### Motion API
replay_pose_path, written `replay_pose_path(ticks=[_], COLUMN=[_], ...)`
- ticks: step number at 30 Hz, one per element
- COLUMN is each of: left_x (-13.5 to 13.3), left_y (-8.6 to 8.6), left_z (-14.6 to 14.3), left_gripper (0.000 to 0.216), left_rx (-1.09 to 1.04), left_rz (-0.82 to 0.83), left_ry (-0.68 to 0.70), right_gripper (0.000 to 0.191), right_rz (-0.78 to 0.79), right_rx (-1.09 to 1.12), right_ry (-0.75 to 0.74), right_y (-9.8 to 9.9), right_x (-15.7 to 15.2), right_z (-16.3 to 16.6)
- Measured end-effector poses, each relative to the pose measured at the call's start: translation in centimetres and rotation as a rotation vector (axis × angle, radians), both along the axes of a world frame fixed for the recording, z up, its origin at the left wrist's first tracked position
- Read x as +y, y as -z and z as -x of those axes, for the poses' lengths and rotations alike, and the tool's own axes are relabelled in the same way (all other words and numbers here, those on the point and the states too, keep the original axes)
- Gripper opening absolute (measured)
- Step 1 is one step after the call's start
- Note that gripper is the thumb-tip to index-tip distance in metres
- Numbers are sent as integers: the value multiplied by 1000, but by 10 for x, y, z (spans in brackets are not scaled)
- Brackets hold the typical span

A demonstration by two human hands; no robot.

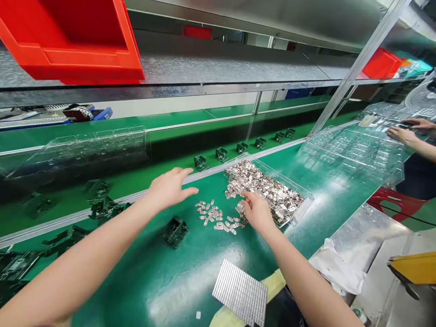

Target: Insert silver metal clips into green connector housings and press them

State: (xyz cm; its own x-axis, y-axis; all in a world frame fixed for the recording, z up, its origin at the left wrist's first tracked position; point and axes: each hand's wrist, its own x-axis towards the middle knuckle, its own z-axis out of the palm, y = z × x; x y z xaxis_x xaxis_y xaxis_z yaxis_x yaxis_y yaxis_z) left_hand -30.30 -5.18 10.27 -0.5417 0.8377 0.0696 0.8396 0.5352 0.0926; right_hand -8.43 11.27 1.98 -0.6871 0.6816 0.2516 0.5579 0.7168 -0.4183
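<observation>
My left hand (169,187) hovers above the green bench with its fingers stretched out, reaching toward a dark plastic part (200,162) on the conveyor belt. My right hand (257,212) rests at the near edge of a clear tray (304,203) heaped with small shiny metal clips (265,186). Its fingers curl into the clips, and what they hold is hidden. A scatter of loose clips (214,217) lies on the mat between both hands. Another dark plastic part (175,231) sits on the mat below my left hand.
More dark parts ride the belt (260,143). Stacks of clear blister trays stand at left (85,152) and right (354,152). A ribbed silver sheet (240,293) lies near the front edge. A co-worker's hands (407,131) work at far right. Red bins (73,38) sit on the shelf above.
</observation>
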Motion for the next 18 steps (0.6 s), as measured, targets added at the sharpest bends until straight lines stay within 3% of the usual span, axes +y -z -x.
replay_pose_path(ticks=[4,6,8,11,14,16,18], left_x=[102,133,148,151,134,103,54], left_y=[15,30,41,47,39,29,17], left_z=[41,54,62,66,61,54,44], left_gripper=[37,33,33,32,35,43,54], left_rx=[10,0,-6,-14,-33,-69,-134], left_rz=[-29,-32,-46,-84,-132,-149,-122], left_ry=[100,103,113,133,135,125,139], right_gripper=[22,21,19,14,11,10,9], right_rz=[16,54,93,147,252,345,398], right_rx=[196,327,387,431,496,525,567], right_ry=[-106,-149,-154,-123,-100,-100,-83], right_y=[-11,-13,-13,-9,-5,-5,-6], right_x=[-23,-33,-40,-45,-51,-57,-64], right_z=[-32,-55,-77,-100,-106,-104,-103])
